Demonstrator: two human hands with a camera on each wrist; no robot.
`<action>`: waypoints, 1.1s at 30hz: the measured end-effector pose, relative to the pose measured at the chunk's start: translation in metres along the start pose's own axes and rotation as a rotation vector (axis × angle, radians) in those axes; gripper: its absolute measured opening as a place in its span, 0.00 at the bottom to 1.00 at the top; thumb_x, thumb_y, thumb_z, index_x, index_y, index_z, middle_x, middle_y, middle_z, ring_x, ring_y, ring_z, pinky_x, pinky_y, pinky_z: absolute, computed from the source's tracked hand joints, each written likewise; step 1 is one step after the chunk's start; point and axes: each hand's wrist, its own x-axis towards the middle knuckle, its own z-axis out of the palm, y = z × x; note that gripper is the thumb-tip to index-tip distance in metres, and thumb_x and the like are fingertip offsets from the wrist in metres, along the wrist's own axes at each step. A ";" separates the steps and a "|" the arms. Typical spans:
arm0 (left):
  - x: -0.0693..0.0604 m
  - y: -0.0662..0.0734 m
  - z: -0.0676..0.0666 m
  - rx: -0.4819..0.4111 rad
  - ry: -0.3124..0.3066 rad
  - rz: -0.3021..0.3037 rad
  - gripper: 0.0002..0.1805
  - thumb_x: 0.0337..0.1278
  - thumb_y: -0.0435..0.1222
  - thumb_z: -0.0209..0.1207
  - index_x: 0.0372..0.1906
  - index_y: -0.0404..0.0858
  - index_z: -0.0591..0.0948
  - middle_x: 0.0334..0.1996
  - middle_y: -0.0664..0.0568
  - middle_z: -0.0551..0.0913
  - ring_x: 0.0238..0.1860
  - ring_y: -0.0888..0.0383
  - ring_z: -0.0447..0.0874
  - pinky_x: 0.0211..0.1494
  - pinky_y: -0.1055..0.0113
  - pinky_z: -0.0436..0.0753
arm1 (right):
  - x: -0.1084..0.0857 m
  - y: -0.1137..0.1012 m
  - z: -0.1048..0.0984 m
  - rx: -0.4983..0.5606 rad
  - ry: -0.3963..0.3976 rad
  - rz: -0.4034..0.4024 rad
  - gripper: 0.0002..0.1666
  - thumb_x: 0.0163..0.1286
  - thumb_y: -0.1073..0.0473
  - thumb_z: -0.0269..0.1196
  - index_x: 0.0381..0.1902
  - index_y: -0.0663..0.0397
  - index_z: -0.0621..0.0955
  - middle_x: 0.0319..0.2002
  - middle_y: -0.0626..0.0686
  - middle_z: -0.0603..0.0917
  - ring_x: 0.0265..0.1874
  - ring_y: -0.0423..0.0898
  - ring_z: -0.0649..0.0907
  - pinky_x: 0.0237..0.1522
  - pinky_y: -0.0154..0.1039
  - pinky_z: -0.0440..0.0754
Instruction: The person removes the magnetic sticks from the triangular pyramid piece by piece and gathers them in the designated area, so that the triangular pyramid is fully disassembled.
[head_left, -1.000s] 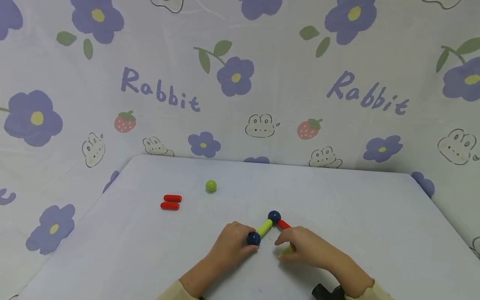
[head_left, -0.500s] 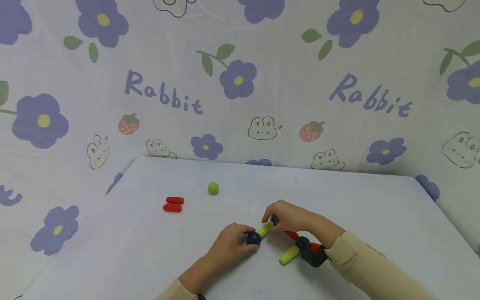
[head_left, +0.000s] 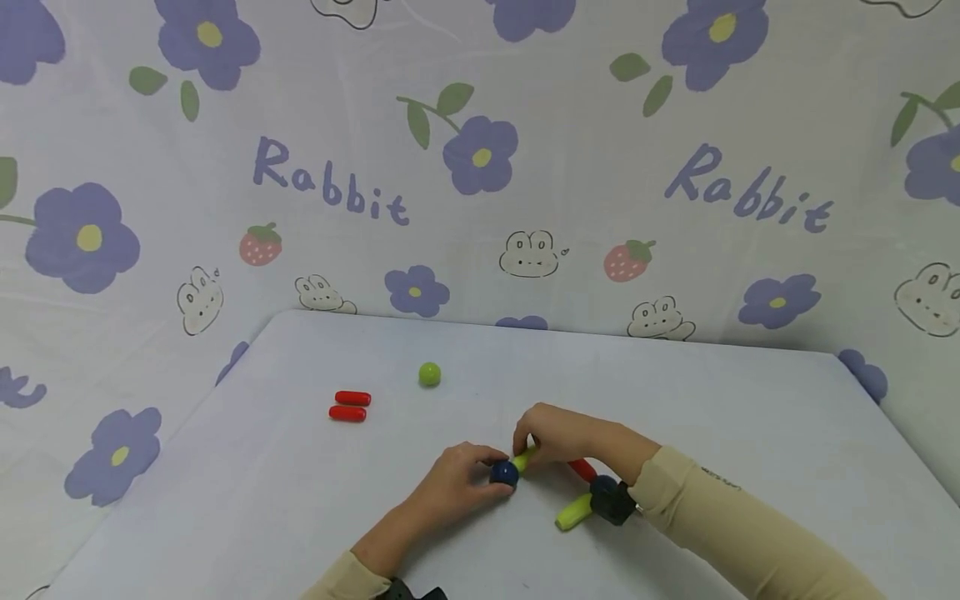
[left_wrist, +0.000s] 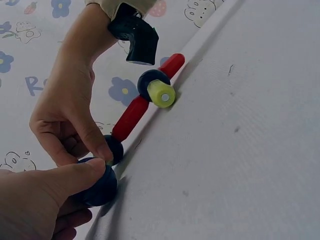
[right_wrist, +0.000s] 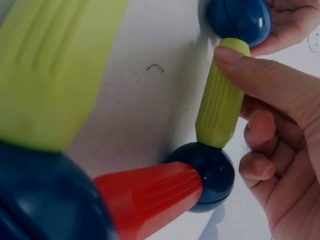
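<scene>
My left hand (head_left: 450, 485) holds a dark blue ball (head_left: 504, 473) between thumb and fingers. A yellow-green rod (right_wrist: 220, 100) joins that ball to a second blue ball (right_wrist: 212, 175); my right hand (head_left: 558, 433) pinches this rod near the left-held ball. From the second ball a red rod (head_left: 582, 469) runs to a third blue ball (head_left: 602, 488), partly behind the dark wrist device. Another yellow-green rod (head_left: 574, 512) sticks out of the third ball, and a further red rod (left_wrist: 172, 65) extends from it in the left wrist view.
Two loose red rods (head_left: 348, 413) lie side by side on the left of the white table (head_left: 247, 500). A green ball (head_left: 430, 374) rests farther back. Behind the table hangs a flower-print cloth (head_left: 570, 150).
My right hand has moved from the near yellow-green rod up to the second ball, then slightly left onto the rod by my left hand. The left hand keeps its grip on the ball.
</scene>
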 end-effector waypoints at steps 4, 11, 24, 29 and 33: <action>0.000 -0.002 -0.001 -0.010 -0.017 -0.005 0.20 0.51 0.43 0.65 0.48 0.39 0.81 0.43 0.53 0.85 0.45 0.59 0.80 0.51 0.65 0.75 | 0.000 0.000 -0.001 0.014 -0.008 -0.004 0.08 0.57 0.63 0.68 0.36 0.55 0.86 0.31 0.45 0.85 0.24 0.35 0.74 0.29 0.26 0.76; -0.001 0.001 -0.005 -0.016 -0.035 -0.020 0.20 0.50 0.43 0.65 0.47 0.39 0.81 0.41 0.52 0.85 0.45 0.59 0.80 0.51 0.64 0.75 | -0.002 0.003 -0.001 0.005 -0.010 -0.058 0.09 0.56 0.62 0.69 0.36 0.56 0.86 0.30 0.46 0.85 0.21 0.32 0.71 0.24 0.25 0.74; -0.002 -0.001 -0.005 -0.025 -0.044 -0.029 0.20 0.51 0.44 0.65 0.48 0.39 0.81 0.42 0.53 0.85 0.46 0.59 0.79 0.53 0.62 0.74 | 0.002 -0.001 -0.003 0.004 -0.063 -0.011 0.08 0.54 0.61 0.70 0.33 0.55 0.86 0.26 0.44 0.84 0.20 0.33 0.72 0.24 0.26 0.74; -0.002 -0.006 -0.008 0.012 -0.026 -0.049 0.19 0.50 0.44 0.65 0.46 0.39 0.82 0.40 0.53 0.85 0.45 0.59 0.80 0.51 0.62 0.75 | -0.002 0.005 -0.004 -0.037 -0.066 0.037 0.06 0.54 0.61 0.70 0.32 0.54 0.86 0.27 0.44 0.84 0.23 0.34 0.74 0.27 0.27 0.75; -0.006 -0.014 -0.017 0.035 0.005 -0.101 0.19 0.49 0.44 0.65 0.46 0.39 0.82 0.39 0.52 0.85 0.44 0.57 0.80 0.51 0.58 0.76 | -0.010 0.010 -0.007 -0.052 -0.049 0.051 0.07 0.54 0.61 0.70 0.34 0.54 0.86 0.30 0.44 0.85 0.25 0.35 0.74 0.30 0.27 0.76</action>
